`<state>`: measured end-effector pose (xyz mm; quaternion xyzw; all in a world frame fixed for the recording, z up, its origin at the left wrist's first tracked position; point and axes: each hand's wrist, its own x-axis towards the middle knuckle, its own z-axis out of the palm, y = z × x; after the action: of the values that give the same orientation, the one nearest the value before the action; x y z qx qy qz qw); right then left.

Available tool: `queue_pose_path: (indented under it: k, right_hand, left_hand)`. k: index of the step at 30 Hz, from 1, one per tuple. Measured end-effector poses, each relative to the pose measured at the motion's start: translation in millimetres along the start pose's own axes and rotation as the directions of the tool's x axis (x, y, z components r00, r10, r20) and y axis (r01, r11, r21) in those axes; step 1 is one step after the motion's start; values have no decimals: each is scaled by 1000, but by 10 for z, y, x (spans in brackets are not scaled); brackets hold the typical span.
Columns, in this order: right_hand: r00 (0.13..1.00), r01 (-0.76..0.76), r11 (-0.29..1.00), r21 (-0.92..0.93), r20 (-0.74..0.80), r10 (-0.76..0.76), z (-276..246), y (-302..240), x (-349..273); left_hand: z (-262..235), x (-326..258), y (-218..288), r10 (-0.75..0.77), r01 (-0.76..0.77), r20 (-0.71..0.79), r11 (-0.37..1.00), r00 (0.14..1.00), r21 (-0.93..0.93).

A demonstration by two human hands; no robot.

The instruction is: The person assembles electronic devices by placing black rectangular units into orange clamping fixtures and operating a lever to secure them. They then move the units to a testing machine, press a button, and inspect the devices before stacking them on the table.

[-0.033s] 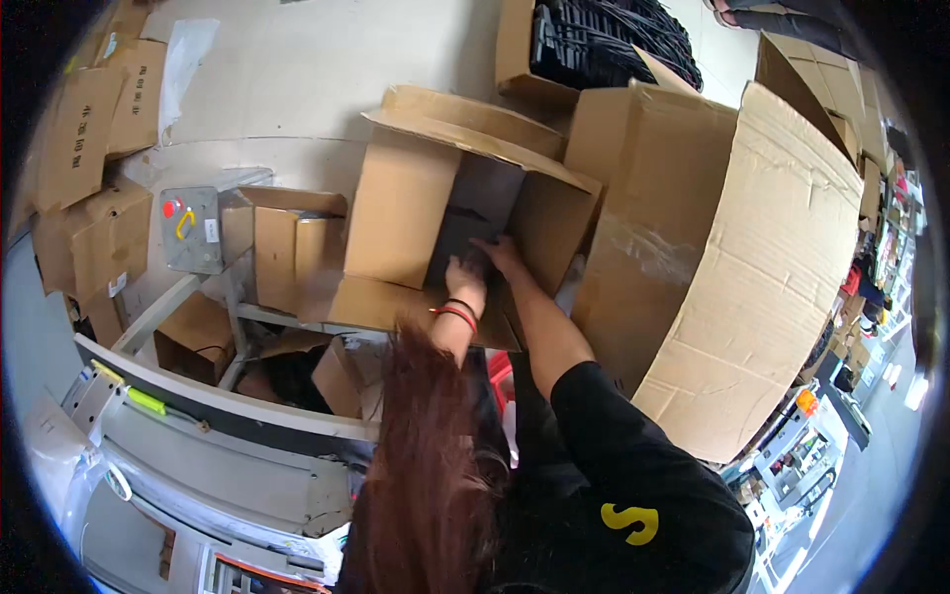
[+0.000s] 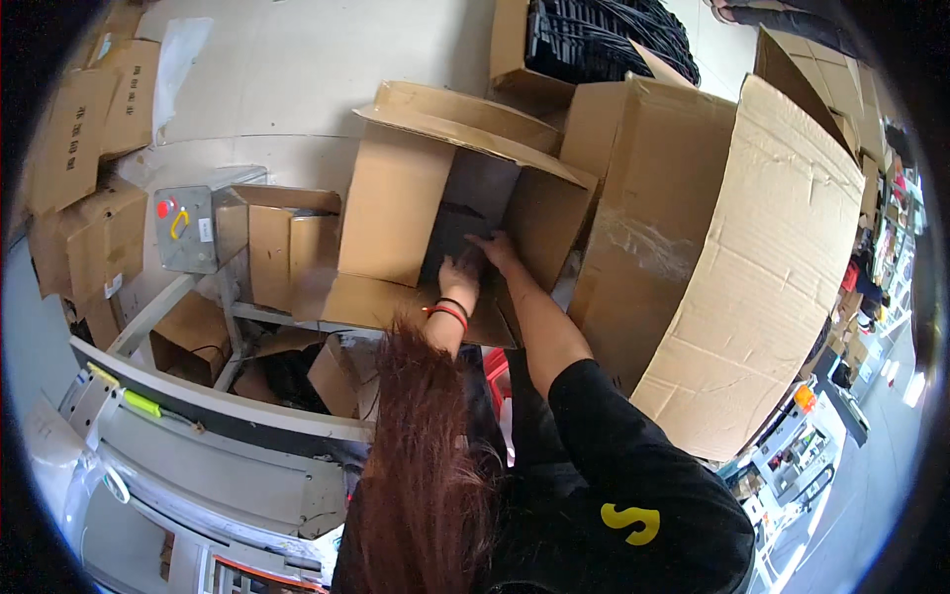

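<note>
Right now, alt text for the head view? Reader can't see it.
Seen from above, a person reaches both hands, left hand and right hand, into an open cardboard box lying on its side, touching something dark inside. More cardboard boxes surround it, including a large box to the right.

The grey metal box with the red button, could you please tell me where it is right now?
In the head view, the grey metal box sits at the left, against a small open carton, left of the large open cardboard box that both hands reach into.
</note>
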<state>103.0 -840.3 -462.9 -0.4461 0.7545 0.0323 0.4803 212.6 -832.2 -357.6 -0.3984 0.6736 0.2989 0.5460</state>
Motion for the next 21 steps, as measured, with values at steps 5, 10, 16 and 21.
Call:
queue_pose_path:
  k: [5, 10, 16, 21]
  right_hand:
    - [1000, -14, 997, 70, -3, 14, 171, 206, 111]
    - [941, -72, 902, 426, -271, 203, 707, 457, 16]
    - [957, -168, 849, 501, -123, 262, 436, 333, -108]
    - [947, -198, 913, 358, -169, 272, 329, 129, -240]
  left_hand:
    - [1415, 1389, 322, 136, 796, -812, 162, 568, 584]
    - [458, 277, 16, 153, 192, -384, 666, 911, 721]
    - [281, 51, 26, 53, 11, -316, 980, 947, 197]
    - [185, -111, -82, 75, -7, -254, 966, 964, 258]
